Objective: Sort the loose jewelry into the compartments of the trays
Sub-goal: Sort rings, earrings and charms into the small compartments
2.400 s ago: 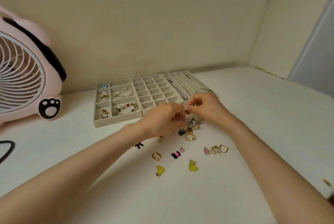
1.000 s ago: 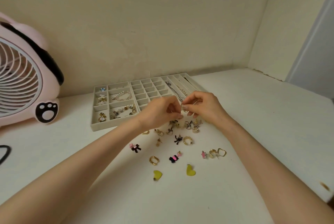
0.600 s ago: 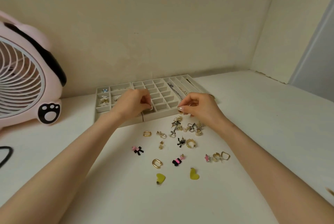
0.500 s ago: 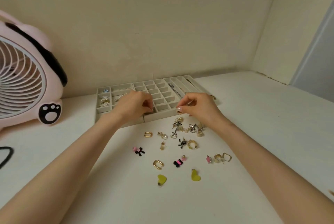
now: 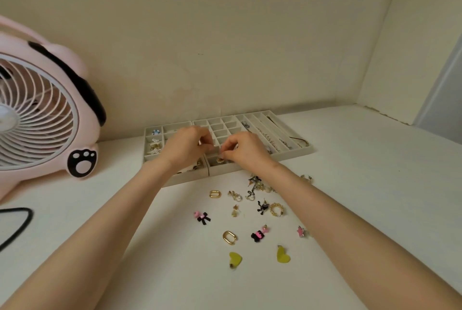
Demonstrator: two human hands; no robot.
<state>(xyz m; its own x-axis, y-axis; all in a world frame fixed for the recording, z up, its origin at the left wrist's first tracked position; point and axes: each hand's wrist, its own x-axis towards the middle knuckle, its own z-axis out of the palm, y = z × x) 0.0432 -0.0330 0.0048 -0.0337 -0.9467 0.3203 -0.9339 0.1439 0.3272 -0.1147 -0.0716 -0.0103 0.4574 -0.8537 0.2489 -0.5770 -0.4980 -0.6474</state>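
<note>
Meanwhile, both hands pinch over the trays

Left hand (image 5: 186,147) hovers above the trays (image 5: 297,152), fingers curled and thumb meeting forefinger; whether it holds anything I cannot tell. Right hand (image 5: 247,151) pinches narrowly right over a gold piece (image 5: 220,159) in a front compartment, its grip unclear. Loose jewelry (image 5: 262,207) lies scattered on the table (image 5: 375,184) just before the trays. A paw print (image 5: 82,162) marks the pink fan (image 5: 37,122) at left; the table runs wide rightward.

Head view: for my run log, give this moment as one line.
left hand: curled over grid tray, contents unclear | right hand: fingertips at gold earring in near compartment, grip unclear | table: loose jewelry unsorted
</note>
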